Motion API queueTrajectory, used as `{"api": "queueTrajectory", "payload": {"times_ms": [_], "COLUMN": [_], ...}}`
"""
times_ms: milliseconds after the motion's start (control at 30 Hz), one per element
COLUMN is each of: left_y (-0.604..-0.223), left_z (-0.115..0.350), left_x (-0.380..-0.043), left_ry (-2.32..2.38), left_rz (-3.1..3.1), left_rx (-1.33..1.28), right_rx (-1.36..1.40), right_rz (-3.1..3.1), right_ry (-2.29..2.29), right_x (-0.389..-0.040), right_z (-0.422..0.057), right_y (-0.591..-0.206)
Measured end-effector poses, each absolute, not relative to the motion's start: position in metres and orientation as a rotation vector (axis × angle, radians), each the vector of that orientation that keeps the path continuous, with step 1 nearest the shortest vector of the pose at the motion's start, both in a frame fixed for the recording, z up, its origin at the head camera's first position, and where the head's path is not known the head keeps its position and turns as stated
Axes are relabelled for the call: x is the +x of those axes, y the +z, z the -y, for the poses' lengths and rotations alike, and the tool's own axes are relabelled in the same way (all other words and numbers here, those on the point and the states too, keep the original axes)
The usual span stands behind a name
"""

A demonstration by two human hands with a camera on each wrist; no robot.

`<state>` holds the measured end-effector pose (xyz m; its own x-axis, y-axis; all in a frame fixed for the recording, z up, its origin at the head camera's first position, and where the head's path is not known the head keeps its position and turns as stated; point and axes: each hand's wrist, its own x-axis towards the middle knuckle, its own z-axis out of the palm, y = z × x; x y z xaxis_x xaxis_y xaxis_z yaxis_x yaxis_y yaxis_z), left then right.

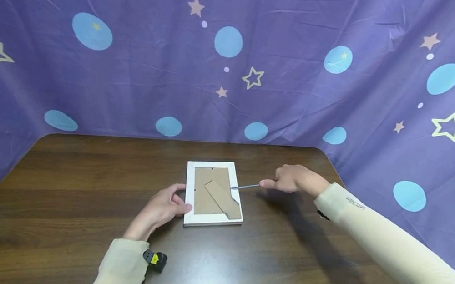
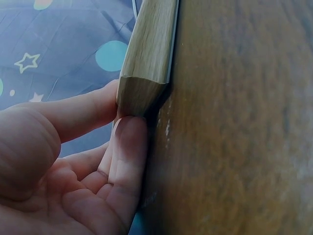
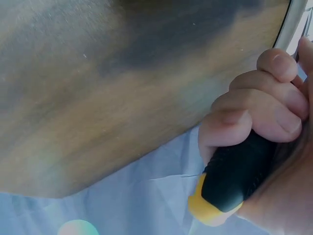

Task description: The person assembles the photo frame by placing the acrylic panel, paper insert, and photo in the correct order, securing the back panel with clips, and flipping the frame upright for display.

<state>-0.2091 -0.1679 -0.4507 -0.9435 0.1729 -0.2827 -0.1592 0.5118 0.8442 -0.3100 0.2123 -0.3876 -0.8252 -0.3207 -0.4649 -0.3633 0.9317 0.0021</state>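
Note:
A white picture frame lies face down on the table, its tan backing board and slanted easel leg showing. My left hand holds the frame at its left edge. In the left wrist view, the thumb and a bent finger pinch a corner of the frame's wood-toned side. My right hand grips a screwdriver by its black and yellow handle. Its thin metal shaft points left across the frame's right border, the tip at the edge of the backing board beside the leg.
The brown wooden table extends around the frame. A purple curtain with stars and blue dots hangs along its back and sides. Black straps sit at the sleeve cuffs.

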Motion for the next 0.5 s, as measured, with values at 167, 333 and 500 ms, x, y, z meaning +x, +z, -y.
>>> {"api": "queueTrajectory", "payload": {"times_ms": [167,333,500], "left_y": [-0.45,-0.449,-0.448], "left_z": [0.168,0.167,0.167], "left_x": [-0.209,-0.209,-0.207], "left_ry": [1.408,1.418,1.436], "left_rz": [-2.43,-2.434,-2.439], "left_rx": [0.015,0.02,0.034], "right_rx": [-0.482,-0.482,-0.522], "right_rz": [-2.62,-2.615,-2.637], "right_ry": [0.143,0.183,0.256], "right_x": [-0.309,-0.31,-0.31], "right_z": [-0.208,-0.204,-0.198], "right_y": [-0.378,-0.372,-0.366]}}
